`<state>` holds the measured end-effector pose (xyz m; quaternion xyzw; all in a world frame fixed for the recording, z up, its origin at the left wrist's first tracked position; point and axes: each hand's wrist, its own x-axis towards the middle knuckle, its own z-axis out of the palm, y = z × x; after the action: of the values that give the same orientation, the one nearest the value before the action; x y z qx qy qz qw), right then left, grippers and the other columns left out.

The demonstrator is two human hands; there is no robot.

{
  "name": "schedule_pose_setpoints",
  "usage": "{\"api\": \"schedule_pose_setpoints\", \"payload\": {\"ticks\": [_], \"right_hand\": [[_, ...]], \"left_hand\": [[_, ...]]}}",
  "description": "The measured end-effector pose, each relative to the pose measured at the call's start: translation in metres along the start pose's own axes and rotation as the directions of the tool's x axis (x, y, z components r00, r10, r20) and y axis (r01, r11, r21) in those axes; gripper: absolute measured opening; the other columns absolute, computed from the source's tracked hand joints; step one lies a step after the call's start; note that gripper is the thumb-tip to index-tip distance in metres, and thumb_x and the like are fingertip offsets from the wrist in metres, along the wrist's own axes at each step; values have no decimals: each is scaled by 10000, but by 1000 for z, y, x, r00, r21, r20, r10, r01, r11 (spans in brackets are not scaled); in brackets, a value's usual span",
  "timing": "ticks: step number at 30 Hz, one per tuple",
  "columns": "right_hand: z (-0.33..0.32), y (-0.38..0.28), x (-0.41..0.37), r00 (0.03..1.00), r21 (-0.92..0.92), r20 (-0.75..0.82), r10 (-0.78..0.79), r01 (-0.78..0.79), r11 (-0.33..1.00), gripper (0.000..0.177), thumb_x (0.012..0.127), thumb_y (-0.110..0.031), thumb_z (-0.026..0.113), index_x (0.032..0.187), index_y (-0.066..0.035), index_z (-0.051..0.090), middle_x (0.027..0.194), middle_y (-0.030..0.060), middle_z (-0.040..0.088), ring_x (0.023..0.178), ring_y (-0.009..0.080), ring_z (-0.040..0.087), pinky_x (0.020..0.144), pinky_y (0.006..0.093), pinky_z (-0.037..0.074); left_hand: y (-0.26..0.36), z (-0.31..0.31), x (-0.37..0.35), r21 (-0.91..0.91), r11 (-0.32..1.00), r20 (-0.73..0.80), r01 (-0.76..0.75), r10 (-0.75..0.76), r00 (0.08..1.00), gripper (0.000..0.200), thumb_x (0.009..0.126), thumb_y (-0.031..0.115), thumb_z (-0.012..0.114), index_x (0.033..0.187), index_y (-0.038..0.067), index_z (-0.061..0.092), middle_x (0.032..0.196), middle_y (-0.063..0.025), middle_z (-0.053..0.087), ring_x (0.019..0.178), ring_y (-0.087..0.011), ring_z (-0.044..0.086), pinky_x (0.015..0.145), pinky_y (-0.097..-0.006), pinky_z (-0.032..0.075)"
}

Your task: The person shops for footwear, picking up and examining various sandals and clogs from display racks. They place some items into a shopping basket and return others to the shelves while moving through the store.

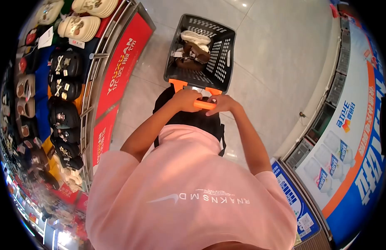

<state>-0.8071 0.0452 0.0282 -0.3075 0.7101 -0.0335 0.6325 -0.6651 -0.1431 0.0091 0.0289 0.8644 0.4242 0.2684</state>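
Both hands are gripping the same bar here: the left hand (185,100) is curling tight round the orange handle (204,105), and the right hand (222,104) is clamping on just beside it, fingers folded over the top. The handle is sticking out of the near end of a dark grey basket (228,50), which is sitting on the pale tiled floor (276,50) just ahead of the person. Cream and brown slippers (196,43) are lying inside it. A shoe rack (64,83) with a red banner (122,62) is running along the left, and a blue and white advert board (351,137) is standing well off to the right.
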Motion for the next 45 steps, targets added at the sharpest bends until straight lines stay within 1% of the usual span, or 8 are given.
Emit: {"api": "schedule_pose_setpoints", "payload": {"ticks": [9, 11, 14, 16, 28, 33, 38, 45], "right_hand": [[-94, 82, 211, 967, 771, 221, 131, -255, 584, 709, 817, -608, 668, 1278, -89, 528, 1089, 177, 667, 879, 245, 685, 746, 354, 568], [-70, 119, 292, 921, 872, -49, 387, -150, 467, 517, 871, -459, 687, 1197, -78, 558, 985, 158, 659, 830, 251, 662, 738, 392, 568], [-51, 148, 373, 901, 815, -3, 434, -249, 523, 377, 901, -370, 671, 1125, -78, 589, 962, 125, 644, 836, 241, 646, 745, 399, 559], [-52, 149, 402, 935, 855, -12, 354, -174, 489, 372, 914, -352, 659, 1175, -99, 580, 1017, 142, 646, 866, 271, 637, 764, 431, 554], [-51, 190, 455, 962, 994, 77, 263, -95, 54, 291, 925, -310, 670, 1170, -191, 567, 1198, 18, 538, 1057, 227, 563, 835, 385, 540], [-56, 168, 475, 980, 991, 35, 197, -8, -137, 307, 906, -175, 698, 1024, -122, 419, 1235, 100, 509, 1158, 279, 586, 879, 411, 574], [-48, 178, 513, 914, 985, -15, 405, 83, -151, 347, 845, -47, 712, 966, -83, 389, 783, 84, 643, 600, 170, 657, 537, 281, 544], [-58, 163, 399, 936, 958, -27, 350, 124, -258, 188, 883, -84, 647, 960, -166, 496, 741, 1, 529, 617, 140, 555, 565, 293, 461]], "left_hand": [[-37, -26, 47, -775, 571, 220, 269, -155, 963, 489, 872, 435, 679, 1129, 23, 623, 928, -154, 651, 953, -305, 619, 822, -405, 499], [-77, -49, 74, -168, 962, -75, 215, -230, 970, 480, 843, 404, 707, 1109, 15, 617, 932, -164, 637, 959, -338, 595, 810, -422, 502], [-171, -24, 141, 368, 752, -243, 547, -491, 837, 431, 840, 368, 690, 1171, 109, 593, 995, -133, 646, 957, -361, 616, 807, -454, 519], [-195, -34, 194, 260, 750, 143, 608, -653, 744, 434, 863, 415, 654, 1158, 100, 609, 1024, -135, 678, 983, -341, 652, 806, -448, 535], [-399, 177, 343, -396, 496, 111, 773, -810, 576, 721, 857, 399, 642, 1467, 164, 337, 1413, -186, 490, 1270, -345, 506, 1019, -451, 436], [-404, 160, 331, -748, 97, 356, 656, -776, 521, 754, 914, 196, 660, 1511, 158, 202, 1300, -150, 546, 895, -267, 682, 789, -463, 556], [-388, 166, 313, -804, 371, -57, 464, -826, 561, 596, 899, 261, 685, 1401, 171, 377, 1055, -103, 674, 704, -250, 700, 708, -434, 554], [-301, 145, 254, -687, 510, -237, 517, -830, 505, 351, 796, 214, 776, 1085, 45, 671, 920, -116, 714, 783, -250, 686, 704, -358, 520]]}}
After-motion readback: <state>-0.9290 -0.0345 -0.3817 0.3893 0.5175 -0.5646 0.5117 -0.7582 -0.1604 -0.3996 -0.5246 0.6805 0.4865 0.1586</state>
